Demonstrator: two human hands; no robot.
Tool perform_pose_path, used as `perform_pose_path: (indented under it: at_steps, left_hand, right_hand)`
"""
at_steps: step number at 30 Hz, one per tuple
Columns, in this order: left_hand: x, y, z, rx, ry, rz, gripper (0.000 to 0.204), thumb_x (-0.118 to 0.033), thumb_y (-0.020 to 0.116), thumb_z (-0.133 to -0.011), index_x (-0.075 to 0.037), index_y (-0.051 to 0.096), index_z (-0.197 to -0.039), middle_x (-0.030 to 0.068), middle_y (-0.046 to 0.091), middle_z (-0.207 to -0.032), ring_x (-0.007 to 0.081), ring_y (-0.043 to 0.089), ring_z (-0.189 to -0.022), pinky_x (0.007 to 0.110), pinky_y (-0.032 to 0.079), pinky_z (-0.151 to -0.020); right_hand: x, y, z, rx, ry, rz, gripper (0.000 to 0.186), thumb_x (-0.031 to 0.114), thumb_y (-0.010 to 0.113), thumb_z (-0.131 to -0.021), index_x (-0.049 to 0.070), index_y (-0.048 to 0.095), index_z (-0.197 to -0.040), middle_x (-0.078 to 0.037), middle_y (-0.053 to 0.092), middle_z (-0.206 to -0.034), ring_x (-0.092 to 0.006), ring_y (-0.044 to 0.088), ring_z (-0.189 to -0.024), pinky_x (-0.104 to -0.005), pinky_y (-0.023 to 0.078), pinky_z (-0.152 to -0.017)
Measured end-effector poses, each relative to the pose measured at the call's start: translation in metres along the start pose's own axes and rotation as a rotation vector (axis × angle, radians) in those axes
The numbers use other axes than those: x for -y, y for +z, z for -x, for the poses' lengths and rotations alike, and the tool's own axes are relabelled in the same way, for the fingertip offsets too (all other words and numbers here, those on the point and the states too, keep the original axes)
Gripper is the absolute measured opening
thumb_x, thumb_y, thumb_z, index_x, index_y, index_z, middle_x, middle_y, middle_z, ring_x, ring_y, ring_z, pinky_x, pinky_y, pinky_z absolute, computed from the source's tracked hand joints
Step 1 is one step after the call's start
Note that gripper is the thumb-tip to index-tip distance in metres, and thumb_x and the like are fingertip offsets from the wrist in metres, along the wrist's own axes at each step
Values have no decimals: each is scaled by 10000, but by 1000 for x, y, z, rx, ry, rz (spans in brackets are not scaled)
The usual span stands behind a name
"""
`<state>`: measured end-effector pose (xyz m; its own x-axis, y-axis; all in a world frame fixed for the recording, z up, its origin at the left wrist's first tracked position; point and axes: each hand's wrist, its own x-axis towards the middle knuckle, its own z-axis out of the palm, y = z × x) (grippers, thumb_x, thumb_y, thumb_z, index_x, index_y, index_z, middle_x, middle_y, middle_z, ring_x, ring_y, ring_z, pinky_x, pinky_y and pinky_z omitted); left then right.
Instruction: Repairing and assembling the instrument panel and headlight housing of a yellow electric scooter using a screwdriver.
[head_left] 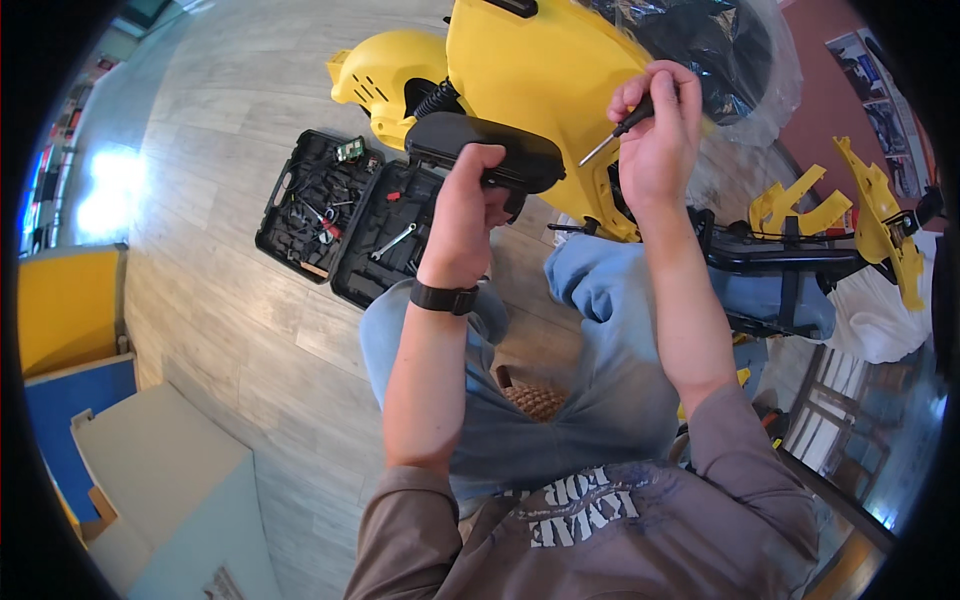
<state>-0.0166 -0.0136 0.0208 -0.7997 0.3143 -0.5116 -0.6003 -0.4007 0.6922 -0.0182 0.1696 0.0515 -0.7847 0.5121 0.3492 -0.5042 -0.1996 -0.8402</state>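
Note:
My left hand (466,215) is closed on the near end of a long black rounded part (450,133), its thumb on top. That part lies against a large yellow body panel (530,80); whether it is fixed to the panel I cannot tell. A screwdriver (633,116) with a black handle is in my right hand (660,140), gripped by the fingers. Its thin metal shaft slants down to the left, the tip in front of the yellow panel. Beside the black part show a yellow fender-like piece (395,65) and a black coil spring (435,98).
On the floor to the left lies an unfolded black tool case (318,205) with a wrench (393,242). A black frame (780,262) with yellow parts (800,205) stands at the right. Clear plastic wrap (770,70) is at the far right, a beige box (160,465) at lower left.

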Motion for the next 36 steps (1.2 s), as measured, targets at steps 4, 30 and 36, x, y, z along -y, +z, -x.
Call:
perform_pose_path:
  at_steps: [4, 30, 36]
  left_hand:
    - [-16, -10, 3, 513, -126, 547, 290, -324, 510, -913, -113, 520, -714, -26, 334, -519, 104, 299, -485, 263, 237, -461]
    - [-19, -6, 11, 232, 37, 447, 445, -471, 449, -946, -64, 611, -1026, 59, 641, -881, 174, 624, -828, 316, 473, -794]
    - [-2, -17, 1, 156, 192, 321, 412, -379, 508, -973, -72, 557, -1243, 78, 629, -1172, 204, 605, -1115, 358, 470, -957]
  right_hand:
    - [-3, 0, 10, 202, 193, 90, 132, 143, 501, -1011, 48, 570, -1071, -9, 510, -740, -95, 473, -664, -244, 394, -597]
    - [2, 24, 29, 667, -404, 639, 417, -5, 796, -682, 153, 715, -1060, -35, 603, -1054, -161, 580, -765, -282, 496, -692]
    - [-4, 16, 28, 712, -350, 537, 442, -66, 782, -640, 156, 708, -1015, -55, 578, -1122, -171, 581, -778, -295, 503, -708]
